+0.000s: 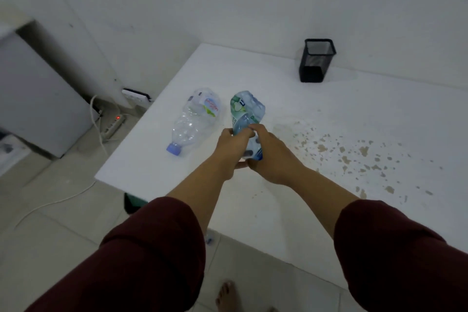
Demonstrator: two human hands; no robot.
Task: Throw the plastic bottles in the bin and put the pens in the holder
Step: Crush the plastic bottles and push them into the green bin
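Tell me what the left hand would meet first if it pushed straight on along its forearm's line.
Nothing new: the left hand already grips the crumpled green-labelled plastic bottle, shared with the right hand. Beyond it lies bare white tabletop, then probably the wall.

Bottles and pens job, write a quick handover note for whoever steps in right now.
Left hand and right hand: both closed on the green-label bottle, over the table.
Clear bottle, blue cap, lies on the table left of it, untouched.
Black mesh holder stands at the far edge; no pens seen inside.
No bin or pens in view.
Done: nothing visible. Left: bin both bottles, find and place pens.
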